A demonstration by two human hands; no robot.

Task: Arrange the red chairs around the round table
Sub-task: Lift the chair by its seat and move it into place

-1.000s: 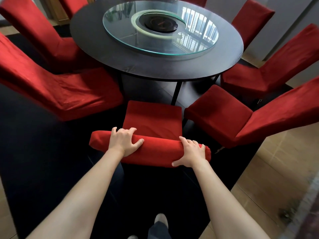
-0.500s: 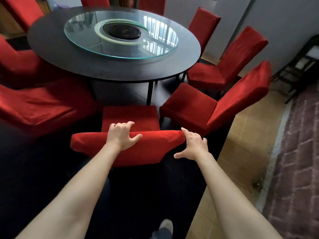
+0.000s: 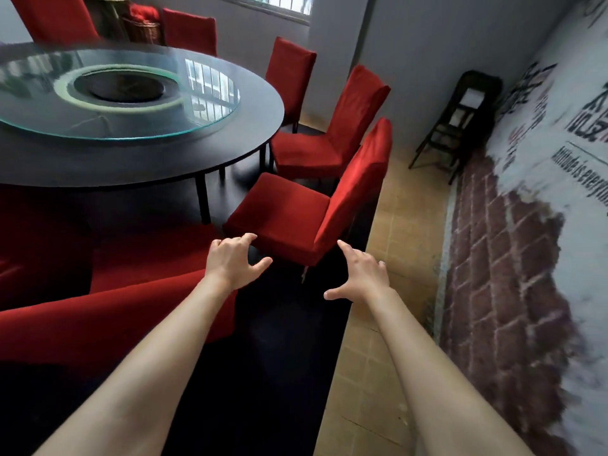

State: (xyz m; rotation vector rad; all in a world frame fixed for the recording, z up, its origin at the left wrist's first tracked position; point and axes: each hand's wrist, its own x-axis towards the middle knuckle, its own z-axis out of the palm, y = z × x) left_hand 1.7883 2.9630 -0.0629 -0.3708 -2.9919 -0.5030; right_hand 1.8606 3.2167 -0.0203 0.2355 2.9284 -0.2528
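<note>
Head view: round table [image 3: 250,126] far left, near chair [image 3: 108,311] at lower left, blurred. Left hand [image 3: 232,260] free, fingers loosely spread, gripping nothing. Next red chair [image 3: 289,215] lies just ahead and between both hands, its back rising to the right, seat toward the table. Right hand [image 3: 360,274] also free, spread, probably nearer the chair back.

The round table [image 3: 250,126] is dark — a big glass turning plate [image 3: 204,103] sits on top of it. Red chairs [image 3: 289,218] stand on the black floor mat [image 3: 283,340] — beside it lie tan floor tiles [image 3: 394,291].
</note>
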